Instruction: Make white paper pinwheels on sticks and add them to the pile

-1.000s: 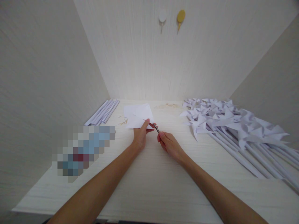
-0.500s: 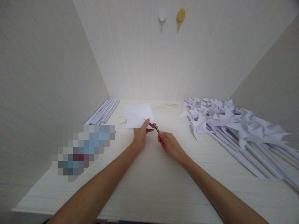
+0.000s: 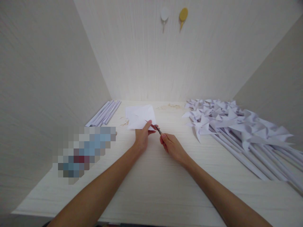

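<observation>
A square sheet of white paper, with slits in it, is held just above the table. My left hand grips its near right corner, thumb on top and fingers beneath. My right hand is closed around a pair of slim dark scissors, whose handles are hidden in the fingers. The blades point up and left, meeting the paper's corner beside the left fingertips. How far apart the blades are is too small to tell.
Rolled white paper sticks lie at the back left. A blurred-out bluish item is in front of them. Many paper pinwheels on sticks are heaped along the right. White and yellow hooks are on the back wall.
Hands, paper and scissors keep nearly the same places. A flap on the paper's far left part looks slightly shifted.
</observation>
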Demonstrator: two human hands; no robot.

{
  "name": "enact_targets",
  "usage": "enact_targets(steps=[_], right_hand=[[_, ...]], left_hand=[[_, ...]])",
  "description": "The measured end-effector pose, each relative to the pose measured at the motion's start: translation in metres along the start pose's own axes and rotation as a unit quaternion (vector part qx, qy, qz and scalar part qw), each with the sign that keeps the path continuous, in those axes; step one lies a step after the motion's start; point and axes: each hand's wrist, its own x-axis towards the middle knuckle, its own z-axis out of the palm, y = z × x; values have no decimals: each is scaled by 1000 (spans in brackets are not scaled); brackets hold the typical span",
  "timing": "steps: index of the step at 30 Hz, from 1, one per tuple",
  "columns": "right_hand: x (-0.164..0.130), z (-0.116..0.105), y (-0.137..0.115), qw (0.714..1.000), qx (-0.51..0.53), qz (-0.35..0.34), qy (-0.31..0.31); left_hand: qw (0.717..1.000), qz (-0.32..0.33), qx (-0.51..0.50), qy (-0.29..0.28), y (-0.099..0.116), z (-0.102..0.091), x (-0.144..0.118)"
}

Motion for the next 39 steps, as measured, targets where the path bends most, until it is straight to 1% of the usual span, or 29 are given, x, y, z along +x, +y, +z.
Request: enact_targets(steps=[11,16,20,22,25,28,34,39], right_hand=[[1,1,4,999,24,-25,9],[0,1,6,999,33,-30,2],[-3,2,6,995,88,-46,8],[-6,2,5,993,105,-58,9],[-8,2,4,993,99,-67,15],[-8,2,4,992,96,-75,9],[-7,2,4,992,60,-115,-2],[-6,3,5,991,37,-125,6]], left_hand=[[1000,-2,5,-5,1,0,0],[1000,3,5,13,1,-2,2],[1000,11,10,14,1,-3,2],[1000,12,10,7,1,-2,2],[1000,12,10,0,-1,-2,0],[1000,15,10,-19,-4,-2,0],[996,36,64,-54,-6,-2,-2],[994,4,80,-70,-5,0,-6]])
